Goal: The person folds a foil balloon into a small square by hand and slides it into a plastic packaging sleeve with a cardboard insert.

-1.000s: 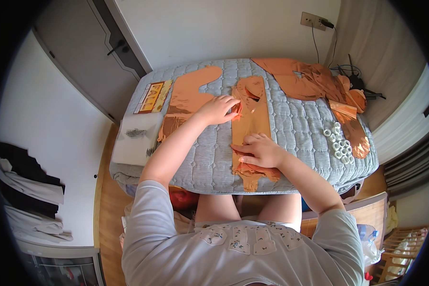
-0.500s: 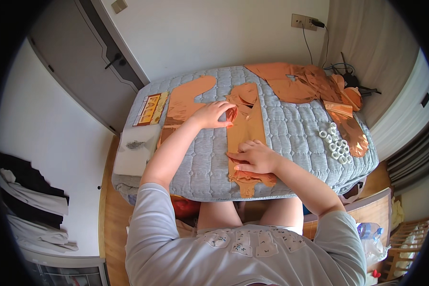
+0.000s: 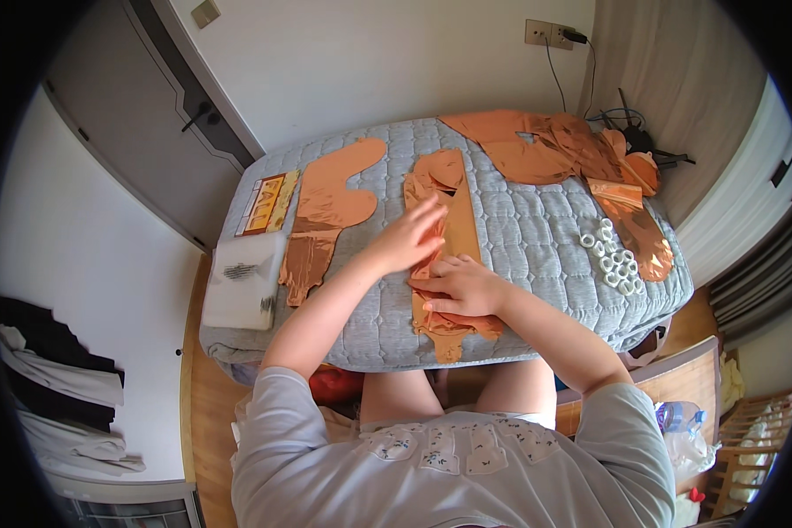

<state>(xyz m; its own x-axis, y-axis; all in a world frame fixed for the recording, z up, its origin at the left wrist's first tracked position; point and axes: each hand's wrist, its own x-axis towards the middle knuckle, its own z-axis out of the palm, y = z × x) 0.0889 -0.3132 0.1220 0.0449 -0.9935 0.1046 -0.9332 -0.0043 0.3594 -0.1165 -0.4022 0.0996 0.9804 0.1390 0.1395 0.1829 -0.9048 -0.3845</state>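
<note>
A flat, rectangular yellow-and-brown printed card (image 3: 268,204) at the left of the grey quilted mattress (image 3: 537,229) bears a row of large pale lettering in its middle. Just below it, a whitish, translucent flat packet (image 3: 253,304) shows a patch of fine dark marks, too small to make out.

The left hand (image 3: 405,239) reaches over the left edge of a long, shiny copper-coloured foil strip (image 3: 464,233), its fingers stretched out close together and slightly blurred, the thumb apart from them. The right hand (image 3: 464,288) rests on the strip nearer the body, index finger pointing left and thumb set below it; whether they pinch a fold of foil cannot be told.

The strip lies lengthwise on the mattress in front of the person. Its right side is smooth and flat; its far end has a rounded flap and a small dark gap. Toward the near edge it is crumpled and reddish, ending in a narrow tab.
</note>
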